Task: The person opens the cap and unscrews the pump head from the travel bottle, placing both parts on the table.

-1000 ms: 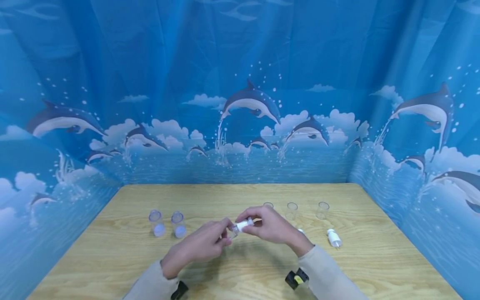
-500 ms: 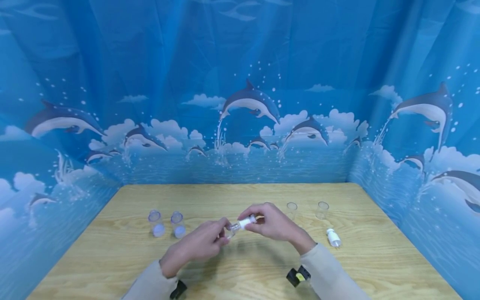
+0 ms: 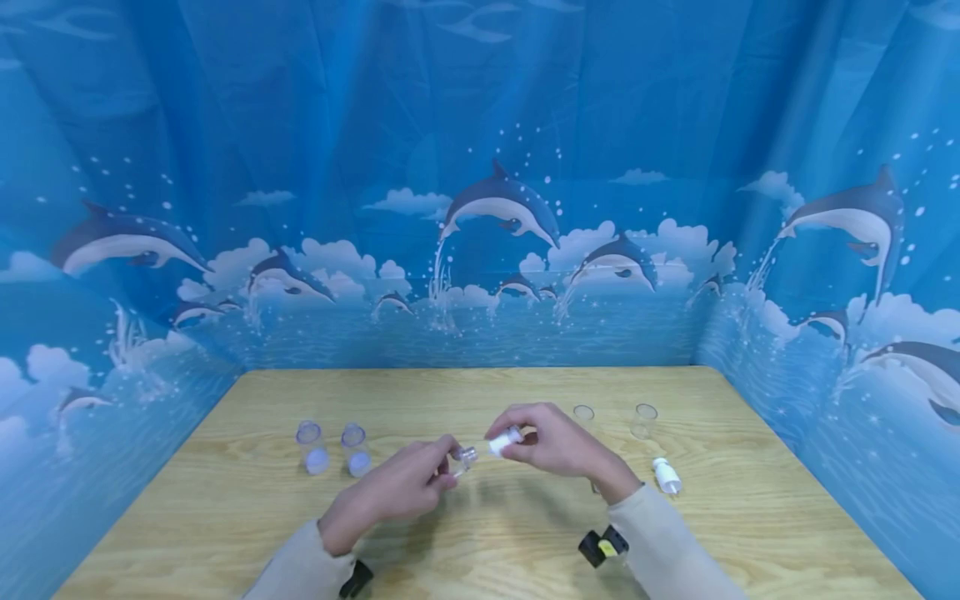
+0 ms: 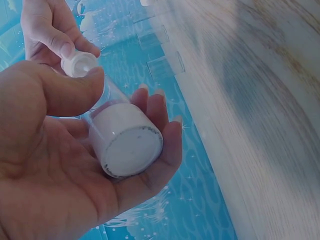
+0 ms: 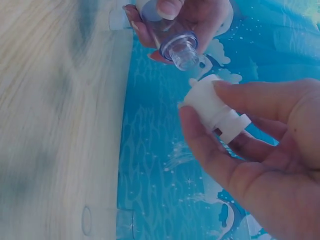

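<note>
My left hand (image 3: 408,483) holds a clear bottle (image 4: 107,105) by its body. The bottle has a white bottom part and a bare threaded neck, seen pointing toward the other hand in the right wrist view. My right hand (image 3: 555,446) pinches a white pump head (image 5: 207,102) between thumb and fingers. A small gap separates the pump head from the bottle neck. Both are tilted in the air above the table, near its middle. In the left wrist view, the pump head's round opening faces the bottle.
Two clear bottles (image 3: 313,448) with purplish rims stand on the wooden table (image 3: 450,392) at left. At right are clear cylindrical caps (image 3: 645,422) and another white pump head (image 3: 666,475). A blue dolphin-print curtain (image 3: 480,125) surrounds the table's back and sides.
The pump head has come away from the bottle neck as my right hand has moved slightly to the right. My left hand has stayed nearly still with the bottle.
</note>
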Demonstrator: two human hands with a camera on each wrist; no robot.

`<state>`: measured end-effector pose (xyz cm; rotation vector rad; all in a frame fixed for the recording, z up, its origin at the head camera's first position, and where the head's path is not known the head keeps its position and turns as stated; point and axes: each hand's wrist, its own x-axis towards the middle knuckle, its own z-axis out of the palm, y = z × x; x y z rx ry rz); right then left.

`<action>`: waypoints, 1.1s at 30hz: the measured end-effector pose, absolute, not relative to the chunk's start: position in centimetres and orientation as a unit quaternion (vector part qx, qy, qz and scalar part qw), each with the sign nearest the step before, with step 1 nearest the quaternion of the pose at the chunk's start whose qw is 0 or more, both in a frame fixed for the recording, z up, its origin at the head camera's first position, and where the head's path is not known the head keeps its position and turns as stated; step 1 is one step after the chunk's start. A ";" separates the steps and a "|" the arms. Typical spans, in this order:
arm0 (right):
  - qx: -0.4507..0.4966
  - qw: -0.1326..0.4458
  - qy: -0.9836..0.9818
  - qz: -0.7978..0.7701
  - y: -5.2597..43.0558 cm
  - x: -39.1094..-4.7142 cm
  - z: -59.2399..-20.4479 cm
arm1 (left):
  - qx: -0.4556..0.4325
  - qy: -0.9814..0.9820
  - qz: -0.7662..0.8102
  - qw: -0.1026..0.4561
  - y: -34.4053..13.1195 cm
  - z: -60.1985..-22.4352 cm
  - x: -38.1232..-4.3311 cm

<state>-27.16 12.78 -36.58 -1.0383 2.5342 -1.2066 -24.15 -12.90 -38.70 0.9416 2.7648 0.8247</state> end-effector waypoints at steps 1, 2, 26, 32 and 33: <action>-0.346 0.075 0.846 -0.398 12.9 -27.2 -36.5 | 0.308 0.910 0.272 0.054 -12.9 -38.7 -24.1; -0.346 0.075 0.849 -0.393 13.1 -27.2 -36.5 | 0.307 0.910 0.273 0.056 -12.9 -38.7 -24.1; -0.274 0.098 0.899 -0.328 16.1 -27.8 -34.5 | 0.307 0.913 0.261 0.059 -12.9 -38.7 -24.2; -0.213 0.094 0.911 -0.341 16.0 -27.7 -34.5 | 0.307 0.913 0.261 0.061 -12.9 -38.8 -24.2; -0.201 0.094 0.913 -0.344 16.0 -27.7 -34.5 | 0.307 0.913 0.262 0.062 -12.9 -38.8 -24.2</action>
